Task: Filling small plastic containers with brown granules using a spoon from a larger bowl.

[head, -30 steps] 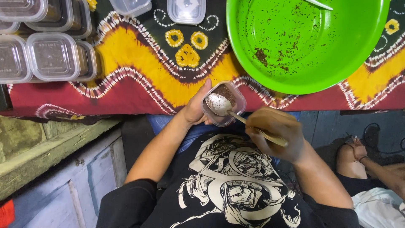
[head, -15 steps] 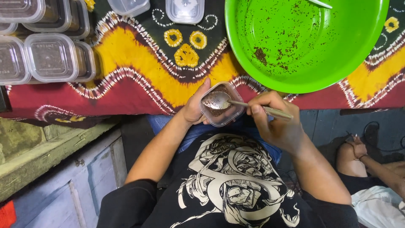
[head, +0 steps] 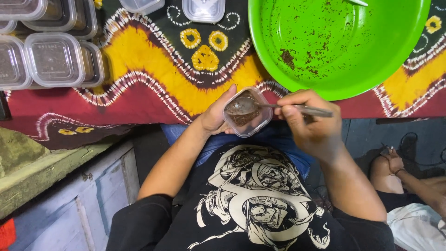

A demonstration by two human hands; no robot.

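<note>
Batik-patterned cloth (head: 153, 79) covers the worktop across the upper frame, under a green basin (head: 339, 42). At centre, the left hand (head: 216, 116) has its fingers wrapped around a small clear container (head: 247, 114); the right hand (head: 309, 123) pinches a metal spoon (head: 274, 106), bowl inside it.

A big green bowl (head: 339, 42) and lidded clear containers (head: 53, 60) rest on a batik cloth (head: 153, 83).
</note>
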